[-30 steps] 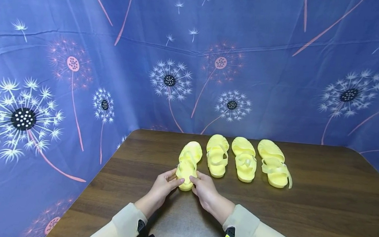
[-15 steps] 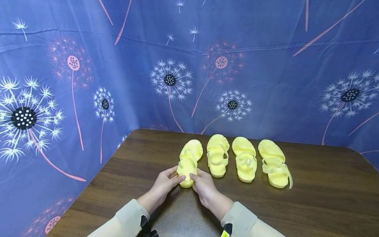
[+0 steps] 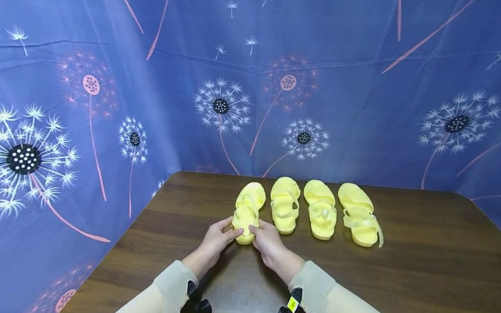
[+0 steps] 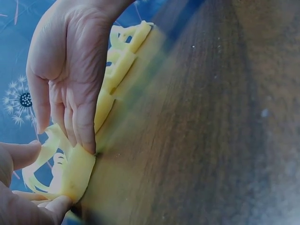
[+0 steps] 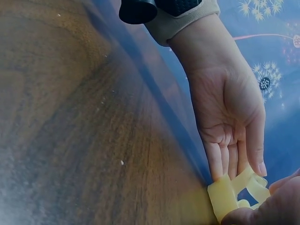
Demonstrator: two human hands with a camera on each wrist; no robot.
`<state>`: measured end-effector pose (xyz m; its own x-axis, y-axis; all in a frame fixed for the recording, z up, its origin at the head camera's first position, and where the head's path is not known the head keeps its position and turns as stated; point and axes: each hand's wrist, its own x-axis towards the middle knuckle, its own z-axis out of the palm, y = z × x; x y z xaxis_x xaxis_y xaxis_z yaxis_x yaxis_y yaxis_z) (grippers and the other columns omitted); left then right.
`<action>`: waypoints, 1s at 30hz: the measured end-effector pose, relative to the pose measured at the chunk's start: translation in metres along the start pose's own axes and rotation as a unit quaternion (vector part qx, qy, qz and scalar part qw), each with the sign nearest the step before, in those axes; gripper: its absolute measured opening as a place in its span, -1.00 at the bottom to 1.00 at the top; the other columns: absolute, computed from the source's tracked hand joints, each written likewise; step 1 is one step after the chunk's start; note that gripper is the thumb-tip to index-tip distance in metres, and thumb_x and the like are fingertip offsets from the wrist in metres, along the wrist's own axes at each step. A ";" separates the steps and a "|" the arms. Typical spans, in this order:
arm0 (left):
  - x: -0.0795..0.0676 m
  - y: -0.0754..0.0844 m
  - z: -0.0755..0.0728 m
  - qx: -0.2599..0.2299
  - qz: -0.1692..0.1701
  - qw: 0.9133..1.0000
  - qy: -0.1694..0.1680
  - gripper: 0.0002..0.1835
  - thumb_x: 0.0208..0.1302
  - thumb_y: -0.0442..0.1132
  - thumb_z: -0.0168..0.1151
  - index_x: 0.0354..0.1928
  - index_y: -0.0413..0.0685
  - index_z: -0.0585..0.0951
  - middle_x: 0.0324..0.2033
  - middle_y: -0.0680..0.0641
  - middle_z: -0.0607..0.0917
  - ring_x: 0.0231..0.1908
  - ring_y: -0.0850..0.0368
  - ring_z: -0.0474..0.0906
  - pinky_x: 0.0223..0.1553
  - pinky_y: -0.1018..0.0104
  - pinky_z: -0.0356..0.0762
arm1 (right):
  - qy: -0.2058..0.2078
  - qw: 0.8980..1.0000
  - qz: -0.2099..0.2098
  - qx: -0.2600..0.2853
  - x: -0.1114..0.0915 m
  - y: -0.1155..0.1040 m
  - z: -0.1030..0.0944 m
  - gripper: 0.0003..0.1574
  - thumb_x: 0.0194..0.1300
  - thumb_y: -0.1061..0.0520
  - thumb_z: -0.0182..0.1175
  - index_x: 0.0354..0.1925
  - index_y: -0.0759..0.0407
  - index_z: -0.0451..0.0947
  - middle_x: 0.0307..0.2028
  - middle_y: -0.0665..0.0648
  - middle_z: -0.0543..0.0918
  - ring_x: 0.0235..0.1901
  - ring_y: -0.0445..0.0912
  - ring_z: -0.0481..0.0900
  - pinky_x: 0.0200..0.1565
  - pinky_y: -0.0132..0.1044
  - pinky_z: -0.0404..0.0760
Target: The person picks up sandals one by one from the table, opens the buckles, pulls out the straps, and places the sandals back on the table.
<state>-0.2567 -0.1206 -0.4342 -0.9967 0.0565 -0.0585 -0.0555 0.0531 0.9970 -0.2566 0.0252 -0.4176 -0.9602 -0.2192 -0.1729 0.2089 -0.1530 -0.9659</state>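
While hands point(image 3: 215, 242) point(image 3: 269, 245) pinch one sandal point(image 3: 246, 216), three more sandals point(image 3: 322, 215) (all yellow) alongside, curtain point(image 3: 358, 106) behind.

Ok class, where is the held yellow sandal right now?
In the head view, the held sandal is left of the three other yellow sandals, its near end between the left hand and right hand.

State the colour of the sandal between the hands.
The held sandal is pale yellow, clearest in the head view.

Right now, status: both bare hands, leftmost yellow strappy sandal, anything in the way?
Bare left hand, bare right hand: gripping heel end, one per side. Leftmost yellow strappy sandal: toe pointing away. Obstructions: none seen; three matching yellow sandals lie to its right.
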 end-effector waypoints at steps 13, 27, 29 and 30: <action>0.008 0.001 0.002 -0.011 -0.010 1.000 0.008 -0.30 0.30 -0.35 0.23 0.37 -0.50 0.17 0.30 -0.46 0.32 0.33 -0.23 0.27 0.31 -0.03 0.32 | 0.006 1.000 0.003 -0.003 0.006 -0.003 0.001 -0.33 0.49 0.29 -0.15 0.41 0.57 -0.08 0.41 0.48 0.10 0.42 0.25 0.08 0.38 0.18 0.11; 0.021 0.002 0.006 -0.031 -0.017 0.999 0.032 -0.32 0.28 -0.38 0.24 0.37 -0.45 0.21 0.30 -0.42 0.36 0.33 -0.19 0.30 0.31 -0.03 0.33 | 0.029 0.999 0.016 -0.019 0.020 -0.007 0.000 -0.30 0.49 0.25 -0.12 0.42 0.55 -0.10 0.43 0.46 0.06 0.41 0.17 0.09 0.41 0.07 0.13; 0.023 0.001 0.006 -0.028 -0.018 0.999 0.034 -0.31 0.28 -0.38 0.24 0.37 -0.46 0.21 0.30 -0.42 0.35 0.32 -0.19 0.30 0.31 -0.02 0.34 | 0.028 0.999 0.016 -0.020 0.022 -0.006 0.000 -0.32 0.49 0.26 -0.13 0.41 0.56 -0.06 0.42 0.46 0.11 0.40 0.16 0.14 0.41 0.06 0.16; 0.023 0.001 0.006 -0.027 -0.019 0.999 0.035 -0.31 0.28 -0.37 0.24 0.37 -0.46 0.20 0.30 -0.42 0.35 0.32 -0.20 0.30 0.31 -0.02 0.34 | 0.028 0.999 0.014 -0.022 0.024 -0.005 -0.001 -0.34 0.49 0.26 -0.14 0.40 0.56 -0.04 0.40 0.46 0.15 0.38 0.17 0.17 0.40 0.06 0.18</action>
<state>-0.2797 -0.1134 -0.4354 -0.9955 -0.0149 -0.0938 -0.0938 -0.0003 0.9956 -0.2805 0.0216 -0.4166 -0.9633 -0.1684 -0.2089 0.2284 -0.1057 -0.9678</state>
